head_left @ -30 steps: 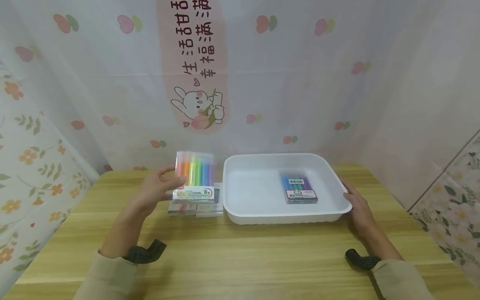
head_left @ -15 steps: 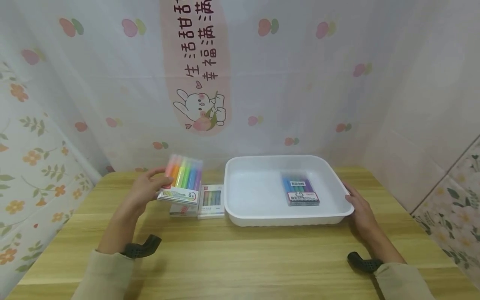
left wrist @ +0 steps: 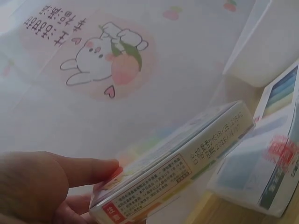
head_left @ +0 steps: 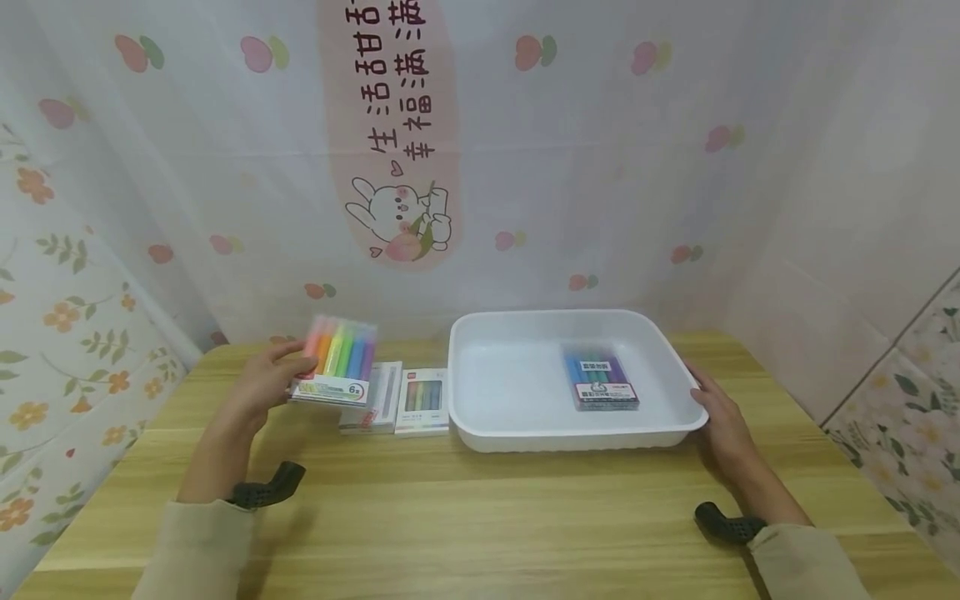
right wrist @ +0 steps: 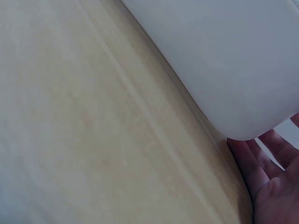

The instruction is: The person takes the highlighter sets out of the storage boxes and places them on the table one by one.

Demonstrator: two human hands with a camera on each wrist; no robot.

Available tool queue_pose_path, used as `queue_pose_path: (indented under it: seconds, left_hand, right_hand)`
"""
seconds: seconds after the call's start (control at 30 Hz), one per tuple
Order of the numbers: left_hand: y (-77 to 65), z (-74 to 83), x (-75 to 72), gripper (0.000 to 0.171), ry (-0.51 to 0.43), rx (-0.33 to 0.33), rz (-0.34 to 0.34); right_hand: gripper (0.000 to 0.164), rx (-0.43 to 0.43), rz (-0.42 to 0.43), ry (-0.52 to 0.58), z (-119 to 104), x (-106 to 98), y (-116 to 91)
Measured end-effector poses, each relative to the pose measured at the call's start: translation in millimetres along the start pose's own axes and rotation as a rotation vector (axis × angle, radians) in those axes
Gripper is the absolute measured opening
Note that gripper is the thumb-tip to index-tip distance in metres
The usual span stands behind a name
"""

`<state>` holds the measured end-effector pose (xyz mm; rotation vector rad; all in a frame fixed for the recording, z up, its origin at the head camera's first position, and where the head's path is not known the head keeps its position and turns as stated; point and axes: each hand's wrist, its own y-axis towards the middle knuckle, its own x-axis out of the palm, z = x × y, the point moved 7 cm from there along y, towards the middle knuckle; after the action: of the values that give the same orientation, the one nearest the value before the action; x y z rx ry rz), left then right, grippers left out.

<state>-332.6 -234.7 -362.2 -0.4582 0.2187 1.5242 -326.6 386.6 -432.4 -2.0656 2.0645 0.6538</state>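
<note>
My left hand (head_left: 258, 385) grips a clear-fronted pack of highlighters (head_left: 337, 358) by its left side, raised over the left of the table, with rainbow-coloured pens showing. The left wrist view shows the thumb along the top of the pack (left wrist: 173, 170) and its printed lower edge facing the camera. At the right end of a white tray (head_left: 510, 408), my right hand (head_left: 726, 429) holds the rim, thumb over it and fingers against the outer wall. Inside the tray lies another pack of pens (head_left: 602, 379) in blue, green and purple.
Two flat boxes lie side by side left of the tray: a white box with a window of coloured sticks (head_left: 422, 404), and a pale box (head_left: 382, 400) partly covered by the raised pack. The wooden table (head_left: 487, 525) ends at a patterned curtain (head_left: 570, 200).
My left hand has moved left and slightly down with the highlighter pack, away from the tray, uncovering more of the two boxes. The right hand and tray look unchanged.
</note>
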Motion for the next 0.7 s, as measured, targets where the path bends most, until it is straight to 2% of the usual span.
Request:
queue_pose_path:
  seconds: [0.27,0.5,0.7]
  left_hand:
    - [3.7,-18.6,-16.9,0.063,0.033,-0.035,0.041]
    - [6.5,-37.7,-26.3,0.066,0.075,-0.114,0.056]
    - [8.9,-52.6,-29.7,0.066,0.070,-0.164,0.067]
  right_hand:
    - [0.057,-0.007,0.007,-0.036,0,-2,1]
    - [0.057,-0.013,0.005,-0.043,0,-2,1]
    - [0.057,-0.019,0.005,-0.009,-1,0,0]
